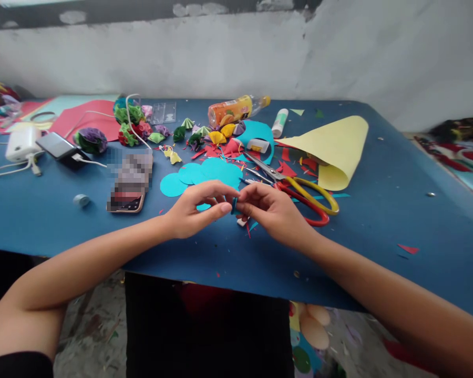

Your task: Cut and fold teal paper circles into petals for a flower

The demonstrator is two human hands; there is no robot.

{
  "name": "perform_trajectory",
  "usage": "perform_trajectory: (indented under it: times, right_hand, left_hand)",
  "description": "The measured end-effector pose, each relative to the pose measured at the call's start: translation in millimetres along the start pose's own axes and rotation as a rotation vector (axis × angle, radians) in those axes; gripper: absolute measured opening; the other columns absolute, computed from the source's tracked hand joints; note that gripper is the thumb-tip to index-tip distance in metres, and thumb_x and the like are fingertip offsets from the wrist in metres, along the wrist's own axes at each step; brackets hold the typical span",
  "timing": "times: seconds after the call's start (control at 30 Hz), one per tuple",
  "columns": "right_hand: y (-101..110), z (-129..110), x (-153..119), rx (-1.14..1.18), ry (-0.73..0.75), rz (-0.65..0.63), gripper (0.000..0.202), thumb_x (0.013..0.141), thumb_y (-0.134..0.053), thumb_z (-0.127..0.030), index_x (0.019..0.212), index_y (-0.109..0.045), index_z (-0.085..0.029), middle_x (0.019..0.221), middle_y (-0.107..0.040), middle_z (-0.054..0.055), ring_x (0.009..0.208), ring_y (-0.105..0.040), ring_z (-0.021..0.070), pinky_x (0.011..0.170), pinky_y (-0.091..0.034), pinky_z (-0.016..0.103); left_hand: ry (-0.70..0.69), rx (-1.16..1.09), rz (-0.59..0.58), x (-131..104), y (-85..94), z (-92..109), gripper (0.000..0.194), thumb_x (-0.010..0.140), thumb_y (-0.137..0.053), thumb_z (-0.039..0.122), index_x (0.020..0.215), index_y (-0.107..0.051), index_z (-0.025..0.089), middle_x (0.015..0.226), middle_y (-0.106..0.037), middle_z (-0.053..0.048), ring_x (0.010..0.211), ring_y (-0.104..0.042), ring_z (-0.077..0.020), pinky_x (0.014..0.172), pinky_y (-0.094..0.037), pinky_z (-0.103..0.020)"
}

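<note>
From where I stand, both hands are over the near half of the desk (pixel 350 231), a little in from the near edge and about midway along it. The left hand (pixel 199 210) and the right hand (pixel 271 215) meet at the fingertips, each closed in a narrow pinch on a small blue paper piece (pixel 234 206), held up between them. It looks folded narrow, though the fingers cover too much to tell how finished it is. Just beyond the left hand, several light-blue paper discs (pixel 220 170) overlap in a spread; they seem already cut out, yet lie flat and unpleated, so I would count their shaping as not yet done. Toward the far edge, shaped pieces look complete: a green pleated piece (pixel 179 134), a yellow pleated piece (pixel 217 137) and, further toward the far left corner, a bunch of paper flowers (pixel 128 115). A blue sheet remnant (pixel 256 128) with a curved cut lies beyond the red scraps (pixel 232 148). The scissors (pixel 276 175) with red and yellow handles rest just beyond the right hand, unheld, and a glue stick (pixel 279 123) lies near the far edge. A curled pale-yellow sheet (pixel 331 147), largely whole, sits toward the far right corner.
</note>
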State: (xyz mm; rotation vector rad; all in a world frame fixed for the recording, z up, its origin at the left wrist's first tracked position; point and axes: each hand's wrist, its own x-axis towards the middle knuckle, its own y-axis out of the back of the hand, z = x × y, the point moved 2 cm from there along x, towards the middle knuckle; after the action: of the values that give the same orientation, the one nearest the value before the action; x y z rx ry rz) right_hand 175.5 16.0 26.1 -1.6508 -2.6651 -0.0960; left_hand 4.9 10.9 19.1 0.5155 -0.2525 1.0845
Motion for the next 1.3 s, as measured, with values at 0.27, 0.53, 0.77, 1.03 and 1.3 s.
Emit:
perform_trajectory:
  times: [0.27, 0.53, 0.77, 1.03, 1.3]
  right_hand:
    - [2, 5, 3, 0.182, -0.209, -0.078, 0.030, 0.065, -0.078, -0.034, 0.078, -0.058, -0.016, 0.070, -0.062, -0.004, 0.055, -0.059, 0.0060, 0.053, -0.046, 0.018]
    - [6, 3, 0, 0.040, -0.099, -0.043, 0.038, 0.074, -0.065, -0.053, 0.083, -0.057, -0.017, 0.064, -0.061, -0.002, 0.055, -0.061, 0.0109, 0.055, -0.049, 0.023]
    - [3, -6, -8, -0.441, 0.217, 0.103, 0.017, 0.084, -0.057, -0.031, 0.075, -0.058, -0.017, 0.060, -0.062, 0.000, 0.052, -0.061, 0.0120, 0.053, -0.047, 0.023]
    - [4, -7, -7, -0.444, 0.225, 0.125, 0.013, 0.084, -0.055, -0.026, 0.074, -0.058, -0.018, 0.058, -0.061, -0.002, 0.052, -0.062, 0.0123, 0.051, -0.048, 0.023]
    - [6, -5, -6, -0.480, 0.192, 0.087, 0.014, 0.083, -0.054, -0.028, 0.074, -0.060, -0.018, 0.060, -0.061, -0.001, 0.053, -0.061, 0.0133, 0.052, -0.047, 0.024]
  left_hand:
    - [0.014, -0.041, -0.016, 4, 2.6, -6, 0.011, 0.086, -0.057, 0.024, 0.095, -0.059, 0.017, 0.088, -0.060, -0.004, 0.078, -0.061, -0.0099, 0.063, -0.051, -0.018]
    - [0.090, -0.155, 0.172, 7, 2.9, -8, 0.016, 0.079, -0.067, 0.028, 0.078, -0.058, 0.014, 0.068, -0.063, 0.000, 0.063, -0.063, -0.0089, 0.057, -0.051, -0.019]
    - [0.233, -0.325, 0.253, 11, -0.8, -9, 0.025, 0.069, -0.075, 0.029, 0.071, -0.057, 0.013, 0.057, -0.062, 0.004, 0.053, -0.064, -0.0089, 0.054, -0.053, -0.018]
    - [0.300, -0.364, 0.205, 11, -1.1, -11, 0.024, 0.068, -0.076, 0.028, 0.071, -0.057, 0.012, 0.057, -0.062, 0.003, 0.054, -0.063, -0.0089, 0.053, -0.052, -0.018]
    - [0.325, -0.262, 0.104, 8, -1.0, -17, 0.027, 0.071, -0.073, 0.036, 0.077, -0.061, 0.013, 0.066, -0.064, 0.000, 0.060, -0.061, -0.0089, 0.052, -0.049, -0.017]
